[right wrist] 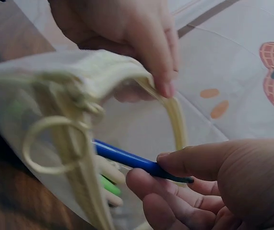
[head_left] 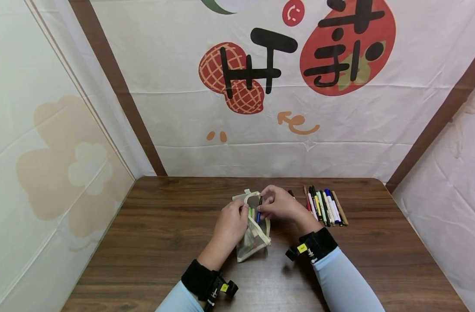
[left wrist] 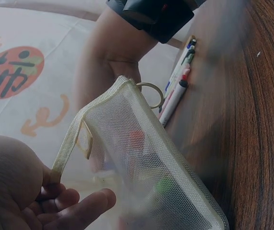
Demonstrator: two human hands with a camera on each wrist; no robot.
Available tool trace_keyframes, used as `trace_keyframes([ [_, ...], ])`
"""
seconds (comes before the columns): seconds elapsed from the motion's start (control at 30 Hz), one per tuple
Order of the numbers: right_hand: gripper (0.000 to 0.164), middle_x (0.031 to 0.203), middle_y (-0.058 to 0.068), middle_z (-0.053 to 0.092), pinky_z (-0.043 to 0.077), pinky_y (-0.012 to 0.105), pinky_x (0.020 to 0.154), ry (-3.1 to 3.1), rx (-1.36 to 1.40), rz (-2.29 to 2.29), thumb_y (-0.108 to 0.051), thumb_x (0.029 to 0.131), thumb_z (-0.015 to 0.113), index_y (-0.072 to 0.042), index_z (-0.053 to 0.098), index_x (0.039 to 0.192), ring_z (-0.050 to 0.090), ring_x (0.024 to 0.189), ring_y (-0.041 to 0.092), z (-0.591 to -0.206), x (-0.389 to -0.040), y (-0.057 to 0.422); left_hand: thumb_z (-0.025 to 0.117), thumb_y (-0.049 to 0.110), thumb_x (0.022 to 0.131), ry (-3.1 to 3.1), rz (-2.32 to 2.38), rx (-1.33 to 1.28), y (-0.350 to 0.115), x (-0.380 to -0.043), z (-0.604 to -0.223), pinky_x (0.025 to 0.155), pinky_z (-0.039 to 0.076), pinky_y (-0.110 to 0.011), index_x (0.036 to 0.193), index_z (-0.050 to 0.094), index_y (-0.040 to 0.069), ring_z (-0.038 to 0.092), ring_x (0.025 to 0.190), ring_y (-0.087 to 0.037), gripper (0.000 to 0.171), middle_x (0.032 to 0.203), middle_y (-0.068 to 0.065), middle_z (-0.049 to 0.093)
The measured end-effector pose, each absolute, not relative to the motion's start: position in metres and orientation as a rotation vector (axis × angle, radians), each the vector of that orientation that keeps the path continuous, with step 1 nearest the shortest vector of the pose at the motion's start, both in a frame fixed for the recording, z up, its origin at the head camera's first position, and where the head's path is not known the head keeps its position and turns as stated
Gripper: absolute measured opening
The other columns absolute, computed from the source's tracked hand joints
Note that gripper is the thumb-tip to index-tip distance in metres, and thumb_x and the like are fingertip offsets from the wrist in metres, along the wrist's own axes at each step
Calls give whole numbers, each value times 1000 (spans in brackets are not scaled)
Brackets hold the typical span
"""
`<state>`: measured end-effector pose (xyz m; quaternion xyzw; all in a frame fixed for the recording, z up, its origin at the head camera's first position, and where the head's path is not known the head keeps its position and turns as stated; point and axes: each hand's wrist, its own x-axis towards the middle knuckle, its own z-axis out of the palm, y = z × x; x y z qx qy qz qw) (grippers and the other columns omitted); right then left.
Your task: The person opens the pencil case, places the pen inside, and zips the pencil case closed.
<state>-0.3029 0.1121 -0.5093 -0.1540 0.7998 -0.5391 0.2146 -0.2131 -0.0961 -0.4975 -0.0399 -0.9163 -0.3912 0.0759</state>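
Observation:
A cream mesh pencil pouch [head_left: 250, 247] stands on the table with its zipped mouth spread apart. My left hand [head_left: 232, 221] pinches the edge of that mouth on its left side. Between the thumb and fingers of my right hand [head_left: 278, 203] is a blue pen [right wrist: 132, 159], its far end inside the opening. Through the mesh in the left wrist view, a green shape [left wrist: 164, 185] and a red one show blurred. A ring [left wrist: 152, 94] hangs at the pouch's corner. In the right wrist view, light and green pens [right wrist: 110, 186] lie inside the pouch.
A row of several pens and markers [head_left: 326, 206] lies side by side on the wooden table [head_left: 151, 234], right of the pouch. A dark pen tip [head_left: 291, 193] shows behind my right hand. Printed fabric walls [head_left: 175, 112] enclose the table at back and sides.

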Motion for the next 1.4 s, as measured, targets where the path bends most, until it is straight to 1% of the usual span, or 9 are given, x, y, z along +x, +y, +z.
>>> trace_keyframes([
  [0.13, 49, 90, 15, 83, 70, 41, 75, 2149, -454, -1500, -6, 104, 78, 4, 57, 148, 83, 79, 23, -511, -298, 105, 58, 19, 118, -2745, -1181, -119, -97, -213, -497, 62, 45, -30, 99, 67, 9, 54, 69, -16, 23, 84, -5, 59],
  [0.3, 50, 99, 15, 86, 71, 41, 79, 2136, -467, -1449, -4, 103, 69, 3, 61, 152, 82, 81, 21, -510, -295, 101, 58, 18, 118, -2744, -1195, -119, -97, -213, -497, 60, 43, -29, 100, 66, 9, 53, 67, -15, 22, 84, -4, 58],
  [0.43, 46, 104, 18, 86, 71, 41, 80, 2132, -471, -1430, -6, 104, 70, 5, 63, 149, 83, 83, 22, -510, -295, 102, 58, 19, 118, -2755, -1191, -116, -97, -213, -496, 61, 43, -30, 99, 65, 9, 52, 67, -17, 23, 83, -5, 57],
  [0.57, 39, 108, 23, 85, 71, 44, 81, 2124, -459, -1449, -9, 107, 72, 7, 66, 142, 85, 86, 27, -507, -298, 109, 58, 18, 118, -2753, -1184, -112, -96, -213, -496, 62, 43, -31, 98, 65, 9, 52, 68, -17, 23, 83, -5, 57],
  [0.77, 34, 110, 19, 85, 70, 47, 84, 2230, -431, -1432, -11, 110, 67, 5, 69, 140, 85, 90, 32, -496, -303, 129, 58, 19, 118, -2747, -1191, -107, -96, -212, -496, 62, 44, -31, 95, 64, 11, 52, 67, -17, 26, 81, -4, 56],
  [0.93, 35, 119, 22, 83, 69, 52, 89, 2349, -373, -1407, -19, 111, 69, 0, 69, 141, 85, 95, 30, -487, -308, 150, 57, 20, 119, -2749, -1199, -108, -96, -212, -497, 60, 44, -30, 96, 64, 11, 51, 65, -16, 26, 81, -4, 56],
  [1.1, 41, 131, 27, 79, 66, 61, 98, 2409, -298, -1426, -25, 114, 69, -2, 66, 148, 83, 109, 41, -477, -310, 175, 56, 20, 119, -2750, -1215, -108, -95, -211, -496, 60, 44, -29, 99, 66, 10, 52, 65, -15, 25, 82, -4, 58],
  [1.2, 44, 131, 28, 78, 66, 59, 98, 2431, -262, -1442, -28, 116, 68, -3, 64, 151, 81, 115, 44, -472, -311, 191, 56, 20, 119, -2753, -1225, -110, -95, -211, -496, 59, 45, -30, 99, 66, 9, 52, 64, -15, 25, 82, -5, 59],
  [1.4, 44, 129, 24, 80, 67, 52, 95, 2491, -211, -1453, -32, 116, 67, -5, 65, 150, 80, 109, 38, -465, -313, 215, 56, 20, 120, -2761, -1232, -107, -94, -210, -495, 57, 43, -29, 100, 65, 10, 52, 62, -15, 24, 81, -4, 59],
])
